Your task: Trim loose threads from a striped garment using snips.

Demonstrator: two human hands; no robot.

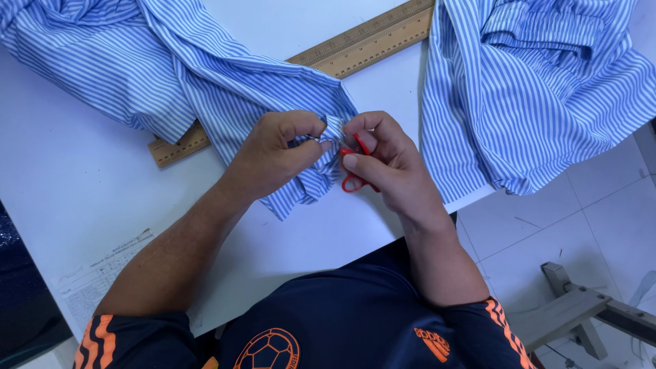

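White table (82, 171), wooden ruler (369, 37), printed paper sheet (102, 270), tiled floor (601, 205), grey stand (581, 307)

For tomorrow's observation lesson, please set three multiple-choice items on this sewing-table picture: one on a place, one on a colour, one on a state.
1. Where does the wooden ruler lie?
A. On the floor
B. On the white table, partly under the striped cloth
C. In the left hand

2. What colour are the handles of the small snips?
A. Red
B. Green
C. Black

3. How is the left hand set?
A. Flat and open on the table
B. Hanging off the table edge
C. Closed, pinching a fold of the striped cloth

Answers:
1. B, since the ruler's middle disappears under the cloth while both ends rest on the table.
2. A, since red loops show in the right hand.
3. C, since its fingers are curled tight on the bunched cloth.
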